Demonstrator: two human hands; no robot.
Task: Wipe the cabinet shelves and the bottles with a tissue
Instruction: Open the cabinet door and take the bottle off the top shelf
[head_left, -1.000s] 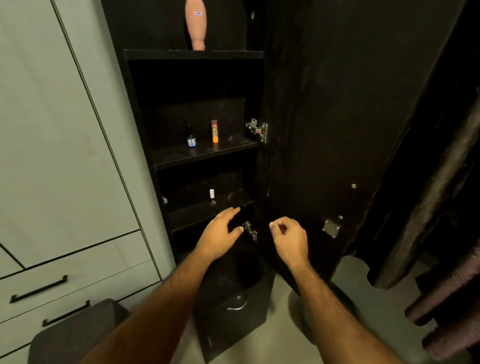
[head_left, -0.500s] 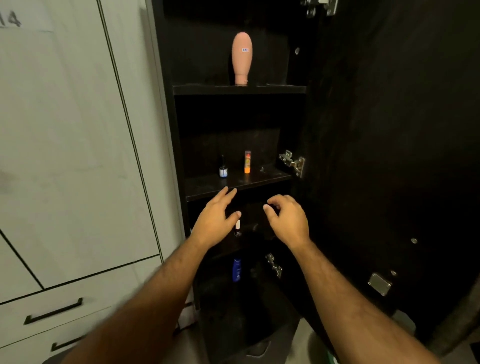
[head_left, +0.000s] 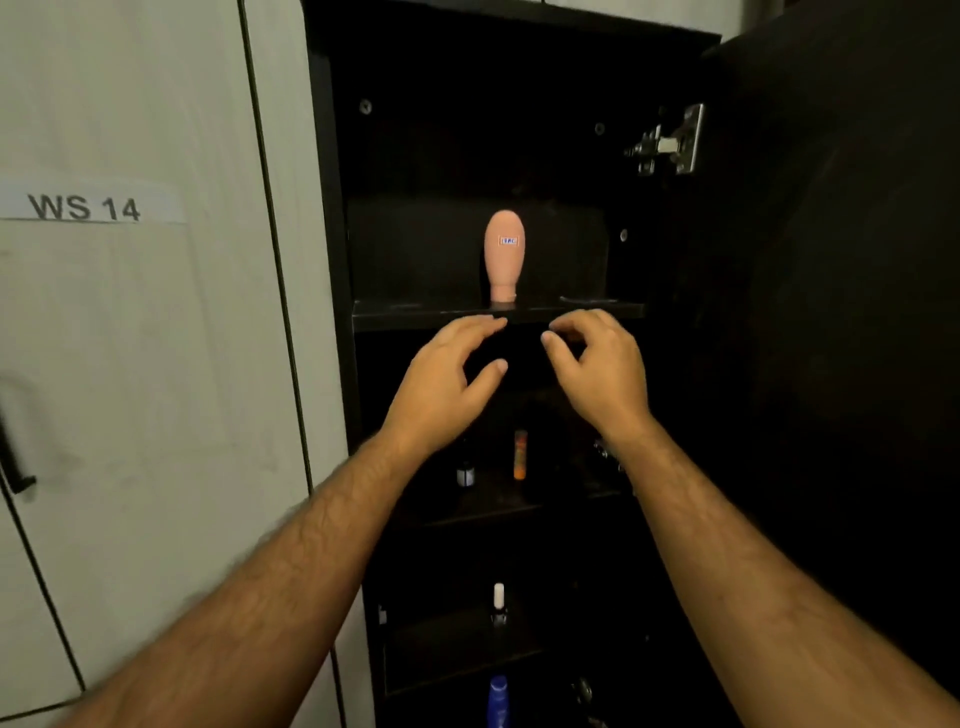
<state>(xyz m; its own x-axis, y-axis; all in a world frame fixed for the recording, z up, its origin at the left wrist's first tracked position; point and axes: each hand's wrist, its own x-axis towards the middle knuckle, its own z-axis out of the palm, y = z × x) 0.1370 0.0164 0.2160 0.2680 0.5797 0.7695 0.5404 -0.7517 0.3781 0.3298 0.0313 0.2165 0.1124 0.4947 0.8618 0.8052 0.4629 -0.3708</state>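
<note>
A: Over that last second we lifted our view and both hands from the low shelves up to the top shelf (head_left: 498, 314), where the pink bottle (head_left: 504, 254) stood upside down on its cap, near the middle.

B: And our hands?

A: Apart and holding nothing. The left hand (head_left: 447, 387) was spread loosely, fingertips just below the shelf edge; the right hand (head_left: 597, 369) had its fingers loosely curled around nothing.

B: So no tissue?

A: None that we could see, so we judged the wiping had not begun and we were only starting at the top.

B: What else differed from earlier?

A: The upper hinge (head_left: 667, 140) and the "WS 14" label (head_left: 85, 208) were now in view. The orange tube (head_left: 520, 454) and small dark bottle (head_left: 465, 473) now sat below our wrists, with the white-capped bottle (head_left: 498, 605) and blue bottle (head_left: 497, 701) lower still.
</note>
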